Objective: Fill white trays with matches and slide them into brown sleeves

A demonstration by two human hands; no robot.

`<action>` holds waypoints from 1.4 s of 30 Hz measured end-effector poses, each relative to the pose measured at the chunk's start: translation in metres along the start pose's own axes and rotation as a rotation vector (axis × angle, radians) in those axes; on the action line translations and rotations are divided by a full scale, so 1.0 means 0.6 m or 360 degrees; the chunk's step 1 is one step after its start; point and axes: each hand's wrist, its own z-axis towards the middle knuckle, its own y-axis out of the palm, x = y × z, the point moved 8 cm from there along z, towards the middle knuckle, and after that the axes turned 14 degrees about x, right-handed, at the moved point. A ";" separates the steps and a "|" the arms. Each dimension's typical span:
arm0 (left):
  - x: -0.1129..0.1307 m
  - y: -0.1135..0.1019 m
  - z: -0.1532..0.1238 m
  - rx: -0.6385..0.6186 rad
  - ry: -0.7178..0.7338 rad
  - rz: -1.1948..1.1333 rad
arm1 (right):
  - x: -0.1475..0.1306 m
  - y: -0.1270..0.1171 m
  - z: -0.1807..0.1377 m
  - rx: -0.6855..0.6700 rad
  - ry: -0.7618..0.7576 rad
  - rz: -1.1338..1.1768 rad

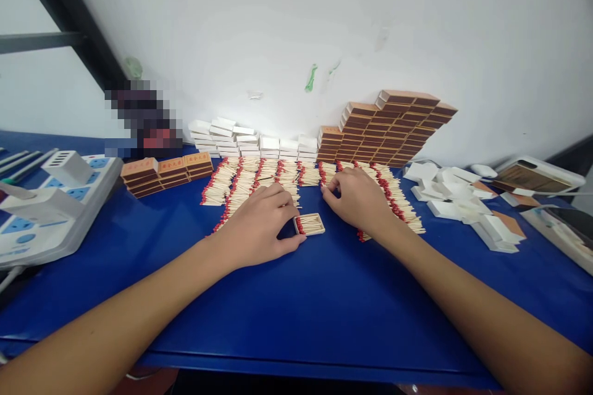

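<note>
A small white matchbox tray (pixel 319 232), partly filled with red-headed matches, lies on the blue table. My left hand (pixel 262 225) grips its left end, thumb at the near side and fingers at the far side. To the right, my right hand (pixel 359 197) rests over the rows of loose matches (pixel 403 203). Its thumb and forefinger come together at some red match heads; how many matches they pinch is hidden. More rows of matches (pixel 241 185) lie beyond my left hand, heads mostly to the left.
White trays (pixel 222 136) and a tall stack of brown matchboxes (pixel 384 133) stand along the wall. More matchboxes (pixel 167 176) are stacked at left, beside a power strip (pixel 88 216). At right lie a loose heap of white trays (pixel 451 194) and a phone-like object (pixel 569 228).
</note>
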 end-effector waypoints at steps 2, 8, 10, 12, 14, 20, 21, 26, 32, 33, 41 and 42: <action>0.000 -0.001 0.000 0.0006 0.0006 -0.0001 | 0.003 0.001 0.000 -0.0017 -0.0024 0.0025; -0.001 -0.007 0.002 0.0049 0.0019 0.0004 | 0.000 -0.028 -0.009 -0.0049 -0.0256 0.0305; -0.002 -0.007 0.002 0.0050 0.0015 0.0000 | -0.003 -0.041 -0.014 -0.0067 -0.0323 0.0440; -0.003 -0.007 0.002 0.0051 0.0010 -0.0005 | 0.000 -0.050 -0.014 -0.0040 -0.0317 0.0487; -0.003 -0.007 0.002 0.0056 0.0012 -0.0010 | 0.007 -0.051 -0.009 0.0017 -0.0266 0.0437; -0.001 -0.006 0.002 0.0044 0.0029 -0.0010 | 0.014 -0.014 -0.002 0.0027 -0.0236 0.0278; -0.001 -0.006 0.002 0.0043 0.0028 -0.0011 | 0.013 -0.008 -0.002 0.0017 -0.0243 0.0264; -0.001 -0.003 0.003 0.0034 0.0015 -0.0002 | 0.019 0.011 -0.004 -0.0052 -0.0225 0.0164; 0.001 -0.005 0.002 0.0053 0.0049 0.0012 | 0.014 0.008 -0.007 -0.0149 -0.0317 0.0209; 0.000 -0.005 0.002 0.0051 0.0044 0.0013 | 0.008 0.001 -0.008 -0.0147 -0.0338 0.0287; -0.001 -0.007 0.003 0.0064 0.0035 0.0015 | -0.067 -0.058 -0.052 -0.0438 -0.0504 0.0903; -0.001 -0.006 0.003 0.0063 0.0043 0.0013 | -0.074 -0.060 -0.057 -0.0443 -0.0534 0.0908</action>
